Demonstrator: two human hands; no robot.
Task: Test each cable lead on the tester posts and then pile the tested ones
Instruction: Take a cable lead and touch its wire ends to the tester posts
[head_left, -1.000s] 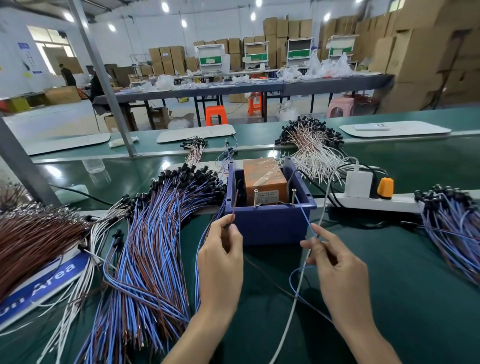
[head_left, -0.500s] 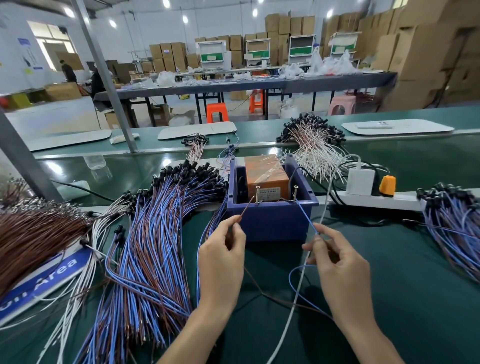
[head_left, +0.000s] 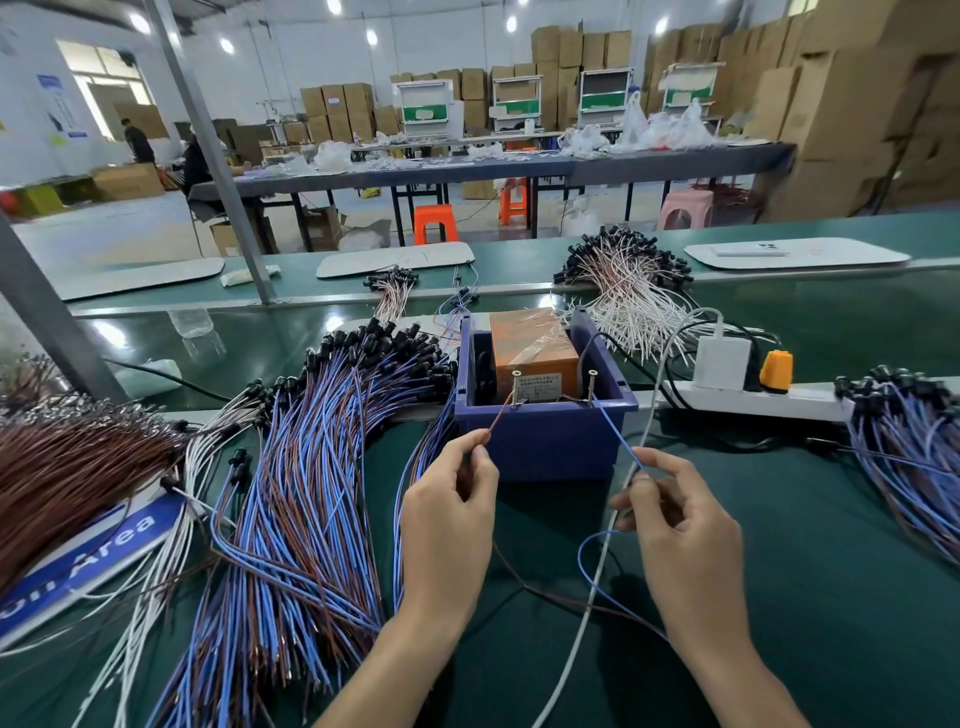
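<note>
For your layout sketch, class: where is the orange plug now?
Head view, right side: the orange plug sits on the white power strip beside the white charger, right of the blue bin.

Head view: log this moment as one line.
step: testing | left hand: pinches brown wire, tip at left post | right hand: pinches blue wire, tip at right post | piled: not yet

Two hands (head_left: 447, 525) (head_left: 685, 535), two leads (head_left: 496, 421) (head_left: 615, 439), two posts (head_left: 516, 389) (head_left: 591, 387), one box (head_left: 545, 447)

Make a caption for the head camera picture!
Left hand pinches the brown lead, right hand the blue lead, both touching the tester posts.
</note>
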